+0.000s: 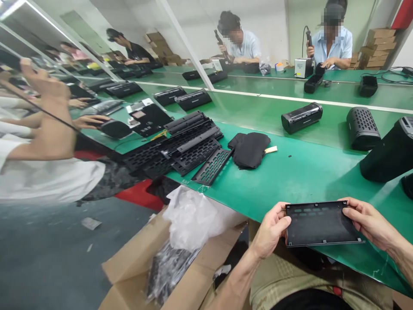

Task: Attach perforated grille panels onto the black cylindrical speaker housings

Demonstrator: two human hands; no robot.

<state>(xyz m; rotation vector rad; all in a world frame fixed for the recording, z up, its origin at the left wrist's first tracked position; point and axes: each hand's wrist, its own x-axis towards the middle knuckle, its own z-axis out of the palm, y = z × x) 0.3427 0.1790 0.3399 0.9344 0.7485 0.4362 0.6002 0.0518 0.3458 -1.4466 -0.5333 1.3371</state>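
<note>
I hold a flat black plastic panel (321,224) with slots along its top edge, level over the near edge of the green table (300,172). My left hand (271,230) grips its left end, thumb on top. My right hand (368,221) grips its right end, fingers curled over the edge. A pile of black perforated grille panels (190,148) lies to the left on the table, with a stack of black fabric pads (250,148) beside it.
An open cardboard box (167,267) with plastic bags sits on the floor at my left. Black speaker housings (301,117) (363,127) (389,153) stand on the table. Co-workers sit at left and across the table, two holding tools.
</note>
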